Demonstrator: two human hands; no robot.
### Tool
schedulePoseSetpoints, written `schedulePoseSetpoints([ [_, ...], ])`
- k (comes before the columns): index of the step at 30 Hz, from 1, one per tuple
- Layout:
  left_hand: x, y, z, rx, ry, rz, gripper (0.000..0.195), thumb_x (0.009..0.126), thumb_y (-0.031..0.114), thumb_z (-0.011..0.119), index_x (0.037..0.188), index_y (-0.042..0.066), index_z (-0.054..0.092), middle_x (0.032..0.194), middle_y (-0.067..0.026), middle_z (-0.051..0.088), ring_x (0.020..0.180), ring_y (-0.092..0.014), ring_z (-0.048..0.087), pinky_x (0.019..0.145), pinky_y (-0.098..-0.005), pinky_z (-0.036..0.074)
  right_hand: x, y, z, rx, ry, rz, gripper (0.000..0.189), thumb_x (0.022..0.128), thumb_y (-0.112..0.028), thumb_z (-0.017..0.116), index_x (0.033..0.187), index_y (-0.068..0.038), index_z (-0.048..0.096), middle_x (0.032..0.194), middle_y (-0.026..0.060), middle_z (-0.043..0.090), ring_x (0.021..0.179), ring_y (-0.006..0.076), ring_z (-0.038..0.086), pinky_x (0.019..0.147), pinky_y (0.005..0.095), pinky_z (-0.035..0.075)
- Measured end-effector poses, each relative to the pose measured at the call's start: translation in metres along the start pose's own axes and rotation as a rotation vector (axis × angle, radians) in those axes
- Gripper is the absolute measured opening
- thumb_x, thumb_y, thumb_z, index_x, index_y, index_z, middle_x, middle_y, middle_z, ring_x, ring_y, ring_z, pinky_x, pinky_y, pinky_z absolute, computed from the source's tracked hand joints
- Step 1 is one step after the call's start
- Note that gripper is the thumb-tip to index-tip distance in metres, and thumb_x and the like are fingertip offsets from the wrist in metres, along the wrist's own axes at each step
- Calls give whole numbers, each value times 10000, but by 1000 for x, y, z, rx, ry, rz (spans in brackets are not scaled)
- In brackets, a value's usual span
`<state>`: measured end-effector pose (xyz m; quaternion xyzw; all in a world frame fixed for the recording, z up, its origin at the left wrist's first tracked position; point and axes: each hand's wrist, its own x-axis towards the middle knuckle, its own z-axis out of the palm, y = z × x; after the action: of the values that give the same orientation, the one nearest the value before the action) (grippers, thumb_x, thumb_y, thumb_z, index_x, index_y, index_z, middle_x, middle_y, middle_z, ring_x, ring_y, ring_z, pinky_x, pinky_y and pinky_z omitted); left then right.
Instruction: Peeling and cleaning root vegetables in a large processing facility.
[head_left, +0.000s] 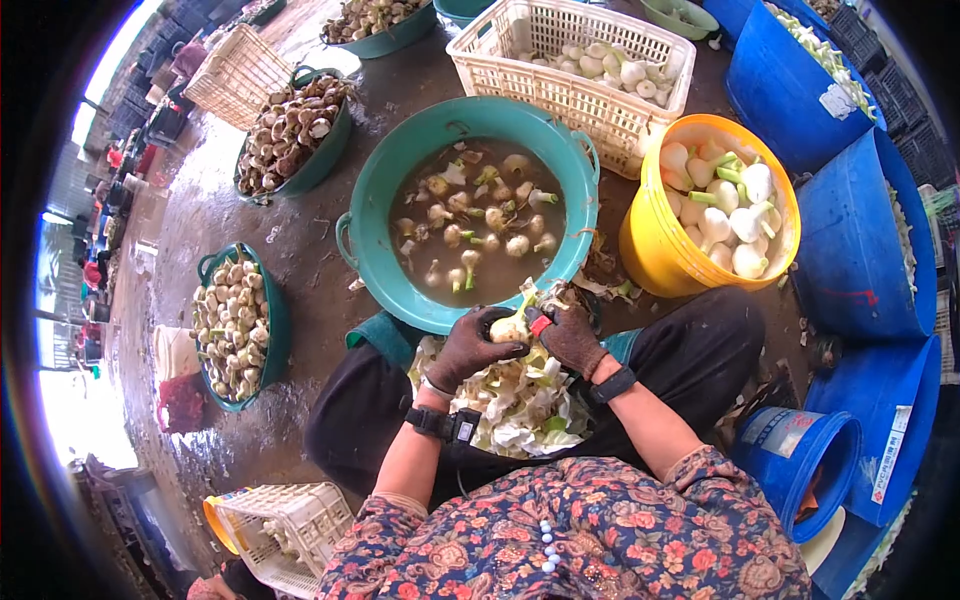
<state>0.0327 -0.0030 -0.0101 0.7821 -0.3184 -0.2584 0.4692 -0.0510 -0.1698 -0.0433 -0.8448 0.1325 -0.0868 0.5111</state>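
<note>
In a dark glove, my left hand (472, 349) grips a pale garlic bulb (511, 328) just over the near rim of a green tub (379, 251). My right hand (574, 336), also gloved and with a red band at the thumb, touches the bulb's stem side. Its fingers close on ragged garlic skin (556, 295); whether they hold a blade is hidden. Murky water fills the tub, with several garlic bulbs (495, 219) floating in it. Below my hands, a heap of peeled garlic skins (510, 409) lies between my legs.
At the right stands a yellow bucket (637, 236) of clean garlic bulbs, beside several blue barrels (855, 247). Behind the tub is a white plastic crate (555, 94) holding bulbs. Green baskets of garlic (281, 330) stand left on the wet floor (315, 255). Another person's hand (214, 586) shows bottom left.
</note>
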Motion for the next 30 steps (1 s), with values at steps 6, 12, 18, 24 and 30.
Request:
schedulePoseSetpoints([
  [6,-11,13,-5,-679,-139,-404,590,693,207,742,1175,-31,499,973,-79,609,858,-140,570,769,-266,465,-5,-7,-8,1051,-294,608,334,859,-359,545,1043,-83,587,861,50,637,720,144,624,563,267,480],
  [12,-9,19,17,-203,237,19,564,666,111,769,1157,-3,516,1074,-106,596,945,-169,571,818,-296,472,-8,-12,-4,1203,-307,789,480,881,-513,431,1072,-98,577,896,66,641,708,133,625,587,269,518],
  [18,-10,8,7,96,-20,-144,247,758,120,692,960,-9,636,874,-67,646,742,-147,608,667,-268,476,-4,0,-2,485,-405,565,528,861,-467,519,1082,12,535,867,105,620,803,175,569,720,303,448],
  [24,-21,8,8,-969,89,-530,267,848,130,583,1081,0,573,893,-45,643,728,-118,606,630,-251,488,-7,-14,-20,714,-370,172,497,762,-207,689,1152,10,470,1064,101,553,985,156,499,880,285,401],
  [30,-28,9,11,-855,163,-398,275,857,166,589,1087,14,581,954,-28,632,824,-128,602,705,-251,484,-7,-26,-12,-181,-33,-513,317,614,-74,680,929,-84,648,1020,163,580,982,312,542,912,385,398],
])
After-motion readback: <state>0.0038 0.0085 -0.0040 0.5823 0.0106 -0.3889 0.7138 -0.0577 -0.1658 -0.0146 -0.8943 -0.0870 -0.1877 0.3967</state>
